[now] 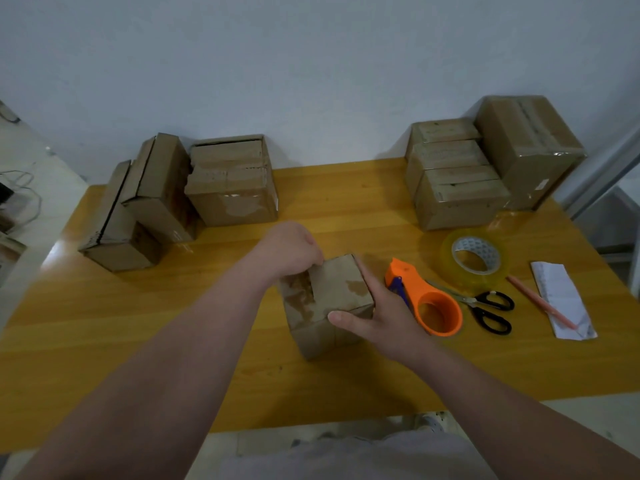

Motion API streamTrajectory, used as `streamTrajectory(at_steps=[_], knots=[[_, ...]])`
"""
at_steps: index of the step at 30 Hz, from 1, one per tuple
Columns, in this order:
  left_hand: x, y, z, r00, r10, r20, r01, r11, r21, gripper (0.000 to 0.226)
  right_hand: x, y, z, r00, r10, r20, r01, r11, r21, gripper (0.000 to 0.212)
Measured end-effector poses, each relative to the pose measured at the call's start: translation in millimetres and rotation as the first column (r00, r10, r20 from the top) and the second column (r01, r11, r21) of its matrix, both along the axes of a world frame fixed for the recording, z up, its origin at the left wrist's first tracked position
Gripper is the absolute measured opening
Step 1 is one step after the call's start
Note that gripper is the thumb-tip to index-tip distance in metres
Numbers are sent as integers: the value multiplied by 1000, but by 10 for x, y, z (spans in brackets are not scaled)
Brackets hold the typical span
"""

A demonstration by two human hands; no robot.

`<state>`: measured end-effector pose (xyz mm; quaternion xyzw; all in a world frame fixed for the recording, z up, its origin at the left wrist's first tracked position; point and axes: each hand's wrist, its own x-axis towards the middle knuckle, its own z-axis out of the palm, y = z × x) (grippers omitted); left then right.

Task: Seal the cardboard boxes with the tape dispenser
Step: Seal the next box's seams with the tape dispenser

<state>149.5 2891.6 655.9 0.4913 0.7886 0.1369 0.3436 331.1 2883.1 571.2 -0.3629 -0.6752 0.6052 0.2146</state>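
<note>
Your fingers (313, 258) of the left hand (294, 245) are curled tight over the far left edge of the small box (334, 289) and seem to pinch its top flap. The right hand (379, 322) lies spread, with straight thumb and forefinger pressing the right near corner. The box stands in the middle of the table (346, 195). The tape dispenser (429, 303) lies just beside your right hand, and its ring looks empty; the tape roll (474, 259) lies apart. If you release to load it, the flaps may spring open. The torn top may also hold tape badly.
</note>
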Motion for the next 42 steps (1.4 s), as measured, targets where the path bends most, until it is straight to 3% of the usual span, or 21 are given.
streamTrajectory(at_steps=[5,10,14,17,21,22,24,26,28,31,33,36,42], knots=[[-17,-2,-26,999,-20,51,19,1000,14,9,-25,-51,-79,997,-45,59,36,989,143,98],[-44,-26,-67,996,-57,65,54,998,39,5,-12,-86,-126,969,-140,203,53,922,383,104],[-42,-31,-70,994,-101,36,98,993,61,3,1,-114,-121,936,-237,261,26,785,620,100],[-41,-33,-55,991,-130,14,129,989,68,2,-4,-67,-101,902,-344,262,-3,602,799,95],[-6,-16,-17,979,-195,-57,198,978,68,11,16,-6,-17,884,-344,315,-133,462,877,79],[12,-10,-12,974,-210,-82,215,975,63,13,26,16,3,883,-328,336,-155,473,867,78],[48,-3,-9,964,-230,-132,240,969,63,14,52,99,75,902,-254,349,-119,631,767,72],[73,0,-16,958,-238,-159,251,965,69,15,53,226,145,951,-225,214,54,798,601,50],[74,9,-31,957,-242,-161,256,964,77,17,20,388,208,955,-271,119,205,896,394,29],[61,20,-33,956,-257,-140,269,960,76,17,-55,578,267,982,-84,167,82,996,16,41],[48,27,-32,951,-274,-145,285,957,61,17,-109,625,287,987,-11,162,33,991,-132,31],[38,37,-33,955,-269,-124,278,959,55,15,-194,630,332,989,-55,138,69,993,-94,6],[22,-1,-26,947,-260,-188,276,959,66,30,-245,651,365,950,-110,291,42,972,232,23]])
